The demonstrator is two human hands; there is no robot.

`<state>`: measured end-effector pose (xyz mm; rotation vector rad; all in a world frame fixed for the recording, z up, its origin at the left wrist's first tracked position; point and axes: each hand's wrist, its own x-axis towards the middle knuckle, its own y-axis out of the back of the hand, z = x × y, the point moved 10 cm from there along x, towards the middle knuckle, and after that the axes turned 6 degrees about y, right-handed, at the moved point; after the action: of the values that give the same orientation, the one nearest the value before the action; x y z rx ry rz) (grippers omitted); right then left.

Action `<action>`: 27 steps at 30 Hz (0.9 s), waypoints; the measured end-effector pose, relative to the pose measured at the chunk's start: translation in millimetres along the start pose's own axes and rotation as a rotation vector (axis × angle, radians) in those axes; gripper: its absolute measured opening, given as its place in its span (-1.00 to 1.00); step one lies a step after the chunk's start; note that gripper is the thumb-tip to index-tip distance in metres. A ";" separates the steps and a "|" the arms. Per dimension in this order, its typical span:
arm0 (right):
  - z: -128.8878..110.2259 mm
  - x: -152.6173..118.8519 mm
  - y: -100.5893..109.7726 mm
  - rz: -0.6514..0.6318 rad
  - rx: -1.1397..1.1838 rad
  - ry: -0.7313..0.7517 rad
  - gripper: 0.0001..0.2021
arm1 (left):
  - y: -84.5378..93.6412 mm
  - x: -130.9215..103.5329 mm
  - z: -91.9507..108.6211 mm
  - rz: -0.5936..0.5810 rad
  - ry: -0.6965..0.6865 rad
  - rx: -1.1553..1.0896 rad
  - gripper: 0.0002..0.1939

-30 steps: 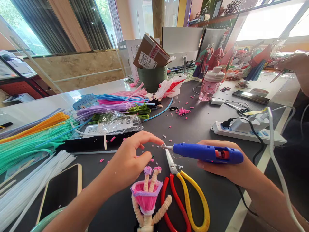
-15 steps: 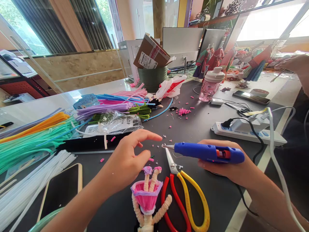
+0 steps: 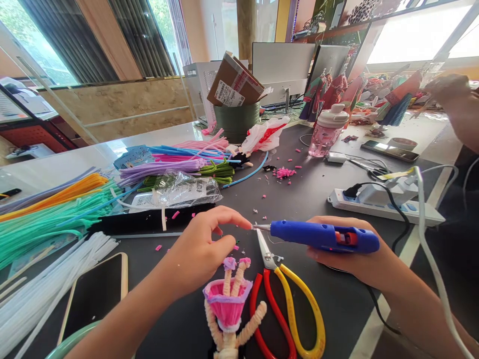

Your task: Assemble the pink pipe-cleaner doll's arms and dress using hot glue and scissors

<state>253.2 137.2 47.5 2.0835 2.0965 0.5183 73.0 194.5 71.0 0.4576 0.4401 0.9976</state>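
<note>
Glossy blue plastic glue gun (image 3: 324, 236) with bare metal nozzle. Just below it, shears (image 3: 284, 299): shiny steel blades, smooth red and yellow coated handles. Beside them, fuzzy chenille doll (image 3: 229, 309). Underneath, matt dark table (image 3: 310, 189). Further left, crinkled clear plastic bag (image 3: 183, 188).

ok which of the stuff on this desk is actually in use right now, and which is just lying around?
In use:
- right hand holding blue glue gun
- left hand, index fingertip at the gun's nozzle
- pipe-cleaner doll, just below the hands

Lying about:
- red and yellow scissors
- phone
- pipe-cleaner bundles
- pink bottle
- power strip
</note>
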 end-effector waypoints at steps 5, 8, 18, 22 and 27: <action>0.0 0.2 -0.5 -0.009 -0.010 0.003 -0.80 | 1.6 -0.7 1.1 0.006 0.001 0.001 -0.71; 0.1 0.0 -0.4 -0.010 -0.017 0.002 -0.79 | 3.2 -1.2 1.2 0.012 0.009 0.009 -0.71; -0.9 0.8 -1.5 -0.031 -0.078 0.052 -0.77 | 4.3 -1.1 4.3 0.025 -0.014 0.011 -0.69; -1.2 1.1 -0.5 -0.019 -0.100 0.061 -0.77 | 4.1 -1.6 3.2 0.021 -0.007 -0.010 -0.70; -3.3 1.6 0.9 -0.002 -0.108 0.073 -0.78 | 4.8 -2.9 3.5 0.027 -0.005 -0.002 -0.69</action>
<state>252.9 138.3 51.1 2.0324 2.0588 0.7010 70.2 193.6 77.0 0.4651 0.4287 1.0229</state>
